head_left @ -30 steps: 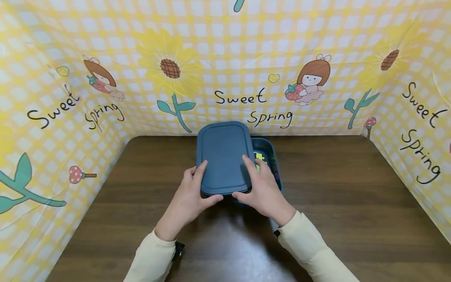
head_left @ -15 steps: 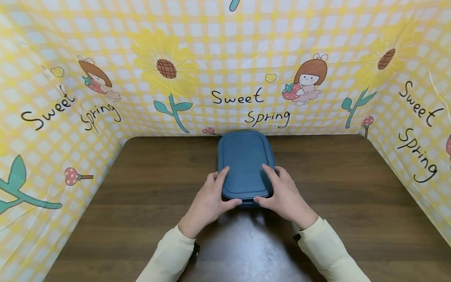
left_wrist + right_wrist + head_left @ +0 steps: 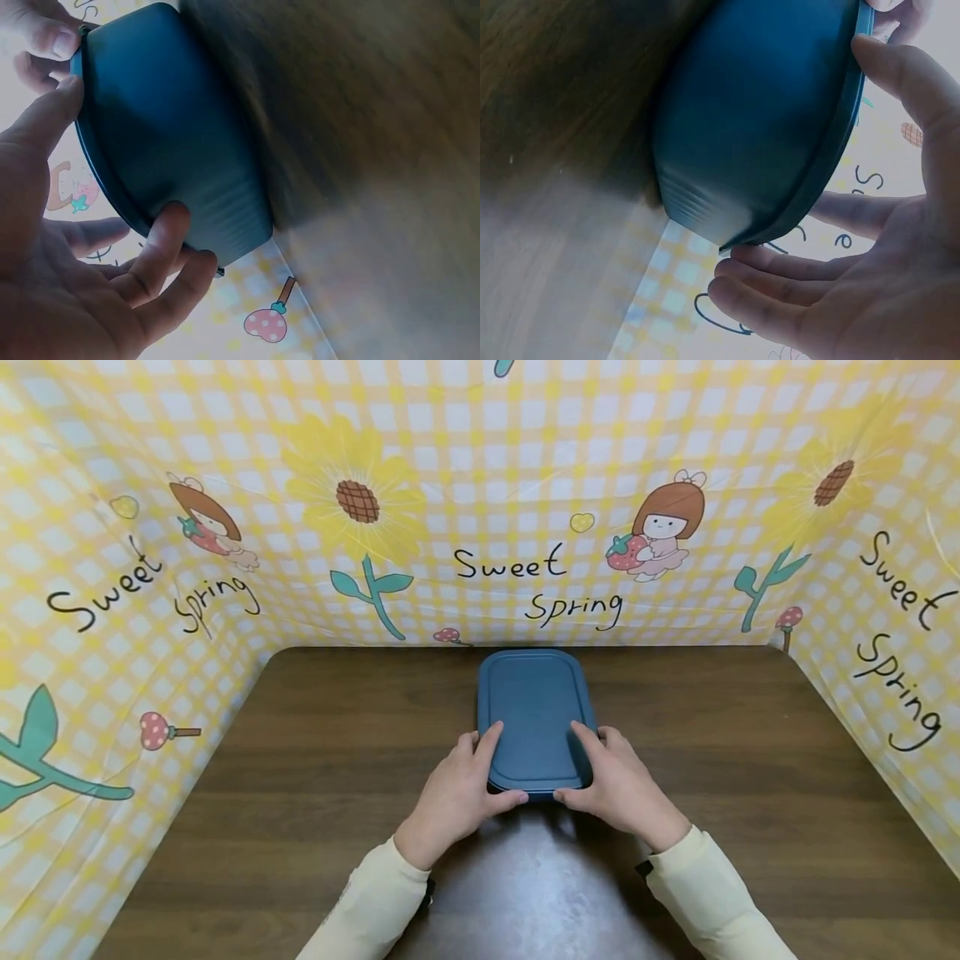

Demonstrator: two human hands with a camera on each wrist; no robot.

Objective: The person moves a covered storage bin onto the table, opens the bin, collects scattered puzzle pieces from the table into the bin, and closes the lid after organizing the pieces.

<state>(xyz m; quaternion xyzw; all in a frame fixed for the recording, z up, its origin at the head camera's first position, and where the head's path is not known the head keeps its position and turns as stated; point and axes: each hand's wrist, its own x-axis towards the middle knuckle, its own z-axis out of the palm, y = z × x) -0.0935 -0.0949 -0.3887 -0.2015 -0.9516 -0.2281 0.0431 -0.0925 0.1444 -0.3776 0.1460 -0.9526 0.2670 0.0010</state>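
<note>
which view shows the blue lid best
The head view: the whole top of the blue lid shows, sitting square on the box, with the left hand and right hand at its near corners. The two wrist views show only its thin rim edge-on above the box wall.

I am viewing a dark brown wooden table (image 3: pixel 750 793) filling the lower frame. A yellow-and-white checked cloth backdrop (image 3: pixel 480 460) printed with sunflowers and "Sweet Spring" lettering is enclosing it across the top, left and right edges.
</note>
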